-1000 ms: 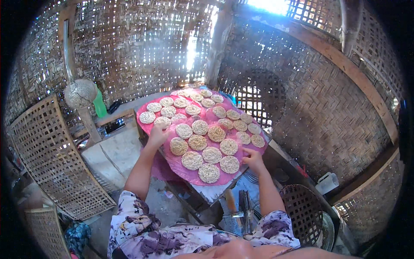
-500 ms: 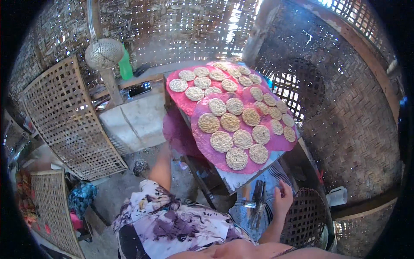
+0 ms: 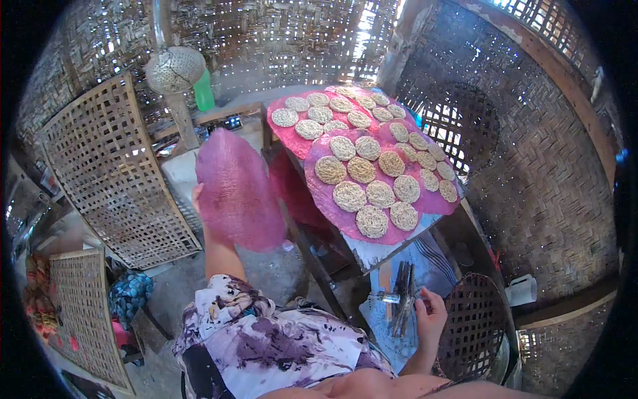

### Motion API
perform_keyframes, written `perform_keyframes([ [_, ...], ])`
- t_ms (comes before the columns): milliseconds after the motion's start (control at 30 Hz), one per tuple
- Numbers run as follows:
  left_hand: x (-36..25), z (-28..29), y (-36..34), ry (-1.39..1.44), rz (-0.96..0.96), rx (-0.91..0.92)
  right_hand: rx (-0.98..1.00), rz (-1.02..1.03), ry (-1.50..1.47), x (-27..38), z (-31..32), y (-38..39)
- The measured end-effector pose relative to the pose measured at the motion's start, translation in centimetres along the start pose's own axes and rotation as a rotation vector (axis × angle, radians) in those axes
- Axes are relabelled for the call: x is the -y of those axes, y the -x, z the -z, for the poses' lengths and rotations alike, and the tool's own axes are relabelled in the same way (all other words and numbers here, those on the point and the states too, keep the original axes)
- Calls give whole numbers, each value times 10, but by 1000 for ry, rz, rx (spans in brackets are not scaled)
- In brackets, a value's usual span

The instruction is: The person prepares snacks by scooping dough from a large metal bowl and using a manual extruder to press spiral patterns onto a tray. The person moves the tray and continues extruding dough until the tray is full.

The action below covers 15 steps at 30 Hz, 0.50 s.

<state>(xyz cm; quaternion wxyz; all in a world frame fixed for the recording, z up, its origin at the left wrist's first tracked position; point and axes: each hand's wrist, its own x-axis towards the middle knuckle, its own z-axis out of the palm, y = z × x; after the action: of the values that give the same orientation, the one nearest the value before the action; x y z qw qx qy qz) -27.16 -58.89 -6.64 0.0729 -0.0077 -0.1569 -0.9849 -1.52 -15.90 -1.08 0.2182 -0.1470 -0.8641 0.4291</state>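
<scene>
My left hand (image 3: 199,197) grips a large oval pink-purple sheet (image 3: 240,193) by its left side, raised left of the table; most of its fingers are hidden behind the sheet. My right hand (image 3: 430,312) hangs at the lower right, fingers loosely curled and apart, with nothing visible in it. Beside it are several dark sticks or bars (image 3: 403,299) on a blue-white cloth (image 3: 415,266). Pale, coarse-textured round cakes (image 3: 361,169) lie in a single layer on pink and purple sheets (image 3: 332,219) covering the table top.
Another purple-red sheet (image 3: 292,189) hangs at the table's left side. Openwork woven panels (image 3: 123,176) lean at the left. A perforated ladle (image 3: 175,69) and a green bottle (image 3: 204,92) are at the back. A dark lattice basket (image 3: 472,326) and white jug (image 3: 522,290) stand right.
My left hand has come up from beside the table, now with the pink-purple sheet raised in it. My right hand has lowered slightly. The view has shifted a little.
</scene>
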Motion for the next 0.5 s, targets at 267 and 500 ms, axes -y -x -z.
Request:
perform_keyframes([
  [267,8,-96,86,33,-62,267,166,191,-118,20,6,55],
  [500,135,-171,166,-360,155,328,204,529,45,95,-7,103],
])
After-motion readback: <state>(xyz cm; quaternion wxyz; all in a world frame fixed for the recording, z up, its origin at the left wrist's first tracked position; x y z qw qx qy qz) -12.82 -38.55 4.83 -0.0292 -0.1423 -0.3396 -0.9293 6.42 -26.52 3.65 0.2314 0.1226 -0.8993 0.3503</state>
